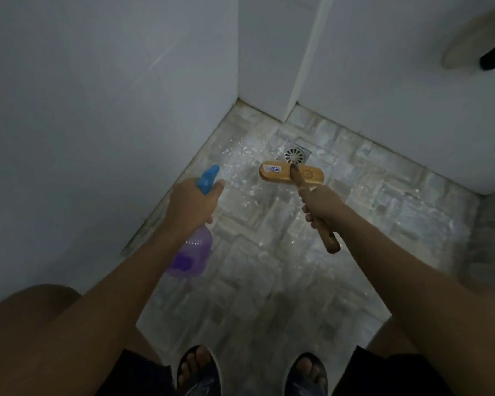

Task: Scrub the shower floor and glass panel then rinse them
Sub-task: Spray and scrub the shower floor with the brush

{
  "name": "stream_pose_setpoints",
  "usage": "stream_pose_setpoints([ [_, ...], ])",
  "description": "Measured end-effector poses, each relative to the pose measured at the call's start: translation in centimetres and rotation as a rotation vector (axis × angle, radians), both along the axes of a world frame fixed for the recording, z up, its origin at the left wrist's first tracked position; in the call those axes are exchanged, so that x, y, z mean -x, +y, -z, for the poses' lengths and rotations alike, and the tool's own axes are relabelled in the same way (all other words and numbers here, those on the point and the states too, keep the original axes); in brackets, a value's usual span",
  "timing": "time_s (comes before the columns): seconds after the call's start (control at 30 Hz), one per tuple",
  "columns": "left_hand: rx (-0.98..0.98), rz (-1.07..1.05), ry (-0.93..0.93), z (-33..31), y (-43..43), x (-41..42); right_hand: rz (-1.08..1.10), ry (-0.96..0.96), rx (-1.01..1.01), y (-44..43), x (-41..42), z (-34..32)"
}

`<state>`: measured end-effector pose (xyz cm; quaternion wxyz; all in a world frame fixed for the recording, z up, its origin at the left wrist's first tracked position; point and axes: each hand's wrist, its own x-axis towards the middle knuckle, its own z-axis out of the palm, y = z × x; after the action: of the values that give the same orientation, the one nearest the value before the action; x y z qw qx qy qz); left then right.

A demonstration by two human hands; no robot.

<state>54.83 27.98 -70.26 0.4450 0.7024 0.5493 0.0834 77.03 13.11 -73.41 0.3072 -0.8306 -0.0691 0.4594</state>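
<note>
Gripping the wooden handle of a scrub brush (292,174), the right hand (320,204) has its fingers curled tight around the shaft partway along; the handle's end sticks out behind the fist. Ahead of that grip the brush's oblong wooden head lies flat on the tiled shower floor (269,252), just beside the round metal drain (296,155). Wet droplets glint on the tiles to the head's left. Left hand (192,201) is wrapped around the neck of a purple spray bottle (193,255), its blue nozzle pointing toward the wet patch. White walls (97,110) enclose the corner; sandalled feet (197,367) stand below.
</note>
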Motion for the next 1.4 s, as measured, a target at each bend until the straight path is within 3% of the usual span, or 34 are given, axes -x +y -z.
stream_pose_setpoints([
  [0.23, -0.067, -0.036, 0.046, 1.2, 1.6, 0.4, 0.0, 0.048, 0.053, 0.2, 1.7, 2.5],
  [0.37, 0.004, -0.006, 0.007, 2.0, 1.4, 1.0, -0.074, 0.085, 0.118, 0.4, 2.6, 2.3],
  [0.6, -0.041, -0.009, 0.018, 1.8, 2.2, -0.5, -0.327, 0.084, 0.201, 0.2, 3.9, 2.2],
  [0.77, -0.041, -0.044, 0.015, 1.5, 3.9, 0.7, -0.574, -0.016, 0.349, 0.0, 5.7, 3.7],
  [0.97, -0.143, -0.13, 0.063, 0.3, 6.0, 3.4, -0.721, -0.039, 0.24, 8.3, 8.5, 6.8],
  [1.13, -0.174, -0.186, 0.088, -0.5, 7.0, 5.3, -0.665, -0.042, 0.219, 16.1, 10.5, 8.8],
  [1.4, -0.116, -0.229, 0.048, -1.4, 6.8, 7.4, -0.829, -0.068, 0.3, 3.7, 10.5, 8.6],
])
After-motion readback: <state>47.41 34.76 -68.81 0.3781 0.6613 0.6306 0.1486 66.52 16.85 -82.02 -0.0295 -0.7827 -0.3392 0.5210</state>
